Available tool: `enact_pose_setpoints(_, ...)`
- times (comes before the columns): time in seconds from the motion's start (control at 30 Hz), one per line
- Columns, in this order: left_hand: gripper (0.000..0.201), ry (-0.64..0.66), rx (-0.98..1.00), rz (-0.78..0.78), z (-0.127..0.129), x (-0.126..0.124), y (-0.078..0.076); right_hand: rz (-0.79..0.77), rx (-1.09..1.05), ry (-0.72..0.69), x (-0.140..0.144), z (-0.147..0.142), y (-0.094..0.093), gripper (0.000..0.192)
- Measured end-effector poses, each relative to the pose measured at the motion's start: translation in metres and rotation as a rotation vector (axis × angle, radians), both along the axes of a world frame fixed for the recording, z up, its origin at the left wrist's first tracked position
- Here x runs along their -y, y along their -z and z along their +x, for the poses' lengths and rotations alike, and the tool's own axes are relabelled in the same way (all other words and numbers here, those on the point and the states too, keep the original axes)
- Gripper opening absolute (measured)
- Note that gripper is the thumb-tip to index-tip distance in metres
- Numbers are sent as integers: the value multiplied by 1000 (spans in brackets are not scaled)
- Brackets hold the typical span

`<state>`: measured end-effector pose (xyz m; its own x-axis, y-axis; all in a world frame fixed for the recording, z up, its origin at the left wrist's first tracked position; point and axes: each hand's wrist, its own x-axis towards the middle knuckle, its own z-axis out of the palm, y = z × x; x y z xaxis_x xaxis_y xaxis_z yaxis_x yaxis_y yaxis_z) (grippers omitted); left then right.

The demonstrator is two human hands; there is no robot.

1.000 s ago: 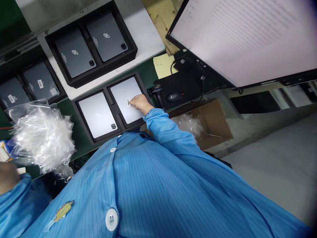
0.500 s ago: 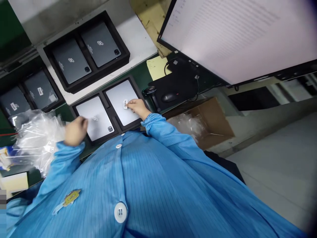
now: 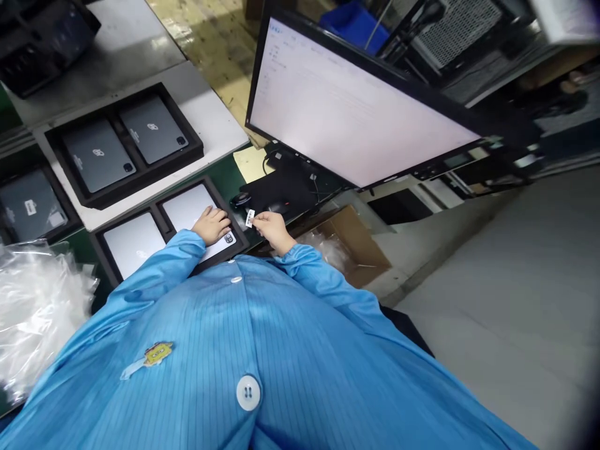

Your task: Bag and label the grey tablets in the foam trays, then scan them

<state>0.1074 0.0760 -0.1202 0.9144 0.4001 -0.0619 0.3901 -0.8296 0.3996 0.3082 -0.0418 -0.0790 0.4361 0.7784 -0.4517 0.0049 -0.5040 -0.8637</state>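
A black foam tray (image 3: 162, 209) in front of me holds two silver tablets lying back side up. My left hand (image 3: 212, 225) rests flat on the right tablet (image 3: 190, 209), near its camera corner. The left tablet (image 3: 134, 242) is partly covered by my blue sleeve. My right hand (image 3: 272, 228) is lifted just right of the tray, pinching a small white barcode label (image 3: 250, 217) between its fingertips, above the edge of a black mouse pad.
A large lit monitor (image 3: 347, 119) stands behind the tray, with a barcode scanner (image 3: 240, 200) and mouse at its foot. More trays with grey tablets (image 3: 124, 147) lie at the back left. Crumpled clear plastic bags (image 3: 32, 312) sit at left, a cardboard box (image 3: 349, 240) at right.
My right hand has lifted the barcode label off the right tablet and moved it right, past the tray. My left hand has come across onto the right tablet. The camera has tilted up.
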Motion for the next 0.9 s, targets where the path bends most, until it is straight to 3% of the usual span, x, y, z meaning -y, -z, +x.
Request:
enact_pose_setpoints(0.23, 38, -26, -1, -23, -5, 12, 4, 1, -59, -51, -10, 2, 9, 19)
enact_pose_setpoints(0.43, 46, -28, 3, 24, 3, 11, -9, -50, 94, -202, -26, -4, 20, 17)
enact_pose_setpoints(0.53, 48, -143, 106, 92, -18, 14, -17, -81, 131, -358, -39, -23, 22, 19)
enact_pose_setpoints(0.63, 50, -301, 264, 195, -55, 26, -23, -145, 143, -604, -56, -53, 20, 18)
enact_pose_setpoints(0.73, 56, -429, 326, 249, -79, 41, -31, -171, 365, -811, -75, -73, 15, 14)
enact_pose_setpoints(0.8, 55, -450, 281, 203, -84, 50, -38, -118, 526, -856, -81, -69, 11, 17)
enact_pose_setpoints(0.9, 52, -476, 151, 90, -91, 66, -49, -3, 619, -814, -70, -39, 5, 24)
